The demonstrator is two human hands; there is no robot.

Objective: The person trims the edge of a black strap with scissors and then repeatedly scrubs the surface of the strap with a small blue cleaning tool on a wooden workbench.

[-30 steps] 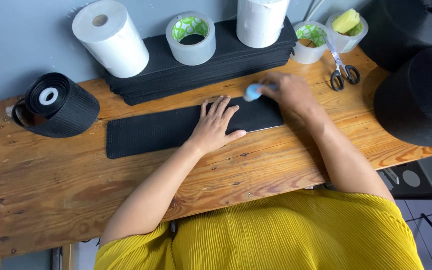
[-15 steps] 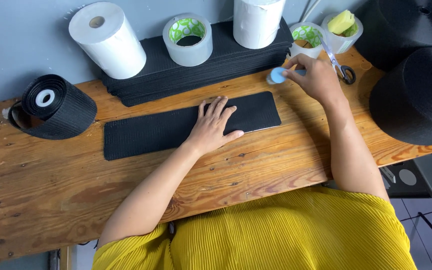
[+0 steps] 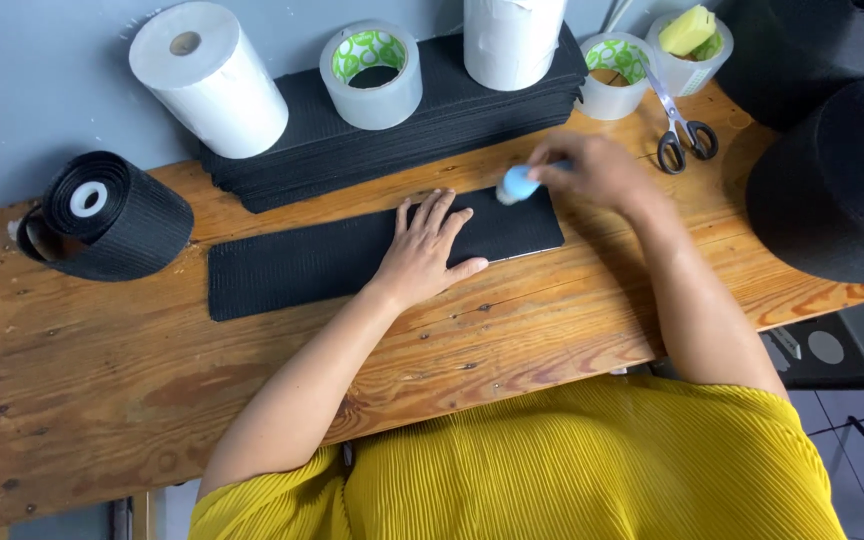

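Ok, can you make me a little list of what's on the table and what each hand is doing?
surface: wooden table
left hand: left hand lies flat, palm down, on the black ribbed strip
right hand: right hand holds a small light blue object at the strip's far right end
behind the strip: stack of black strips with a white roll and a clear tape roll on it
left side: black roll
right side: scissors

Soft, even daylight fills the scene; shadows under the hands are faint. The right hand (image 3: 592,170) is slightly motion-blurred, and the edges bend mildly.
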